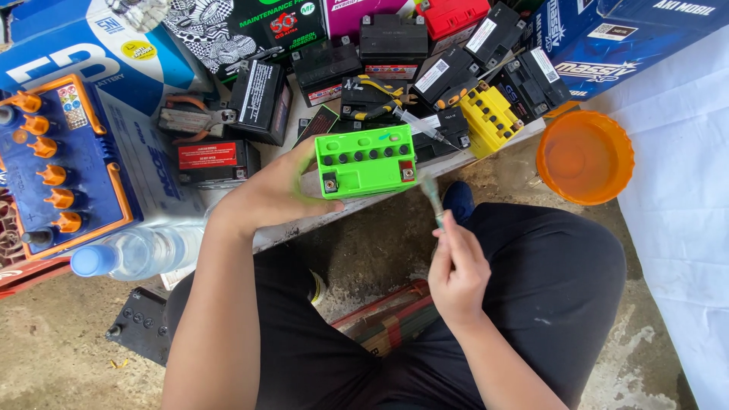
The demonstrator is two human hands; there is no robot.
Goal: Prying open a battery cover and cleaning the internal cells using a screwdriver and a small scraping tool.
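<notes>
Left hand (273, 193): forearm extended forward from lower left, wrist straight, fingers curled in a grasp, thumb side uppermost. Right hand (456, 273): forearm rises from lower right, wrist bent slightly inward, fingers pinched closed near the thumb, knuckles toward the camera. Both forearms bare.

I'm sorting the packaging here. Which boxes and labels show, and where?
Blue and white carton: top left, behind the blue battery.
Black and white patterned box: top middle.
Dark blue carton: top right.
Red rectangular label: on the black battery beside the left hand.
</notes>
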